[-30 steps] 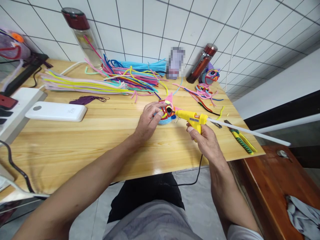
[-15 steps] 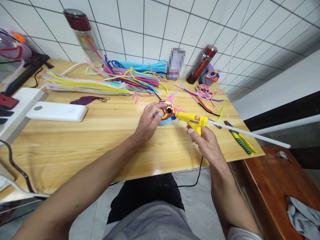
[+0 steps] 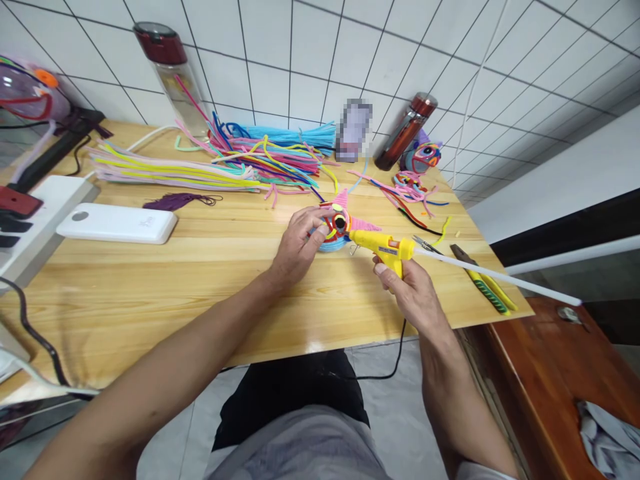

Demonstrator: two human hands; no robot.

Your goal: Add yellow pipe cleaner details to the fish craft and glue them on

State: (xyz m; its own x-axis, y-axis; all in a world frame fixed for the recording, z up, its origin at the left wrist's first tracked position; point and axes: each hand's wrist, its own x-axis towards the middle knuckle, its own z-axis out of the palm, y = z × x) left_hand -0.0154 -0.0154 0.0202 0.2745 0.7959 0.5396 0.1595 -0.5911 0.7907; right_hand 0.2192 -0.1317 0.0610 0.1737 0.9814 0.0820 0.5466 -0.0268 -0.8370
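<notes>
My left hand (image 3: 299, 244) grips a small craft figure (image 3: 336, 225) made of coiled pipe cleaners, with a blue base, red and yellow eye rings and pink points. It rests on the wooden table (image 3: 200, 280). My right hand (image 3: 407, 288) holds a yellow glue gun (image 3: 383, 248), its nozzle touching the figure's right side. A long white glue stick (image 3: 500, 277) juts from the gun's back toward the right. The gun's black cord (image 3: 395, 350) hangs below the table edge.
A heap of coloured pipe cleaners (image 3: 220, 163) lies at the back. A white power bank (image 3: 117, 223) and a purple tassel (image 3: 173, 200) sit left. Two red-capped bottles (image 3: 173, 77) (image 3: 406, 130), a finished figure (image 3: 423, 157), scraps (image 3: 407, 190) and pliers (image 3: 483, 287) stand around. A brown bench (image 3: 560, 373) is right.
The view has shifted slightly. Both hands hold their grips, and the glue gun has dipped a little with its nozzle still at the figure.
</notes>
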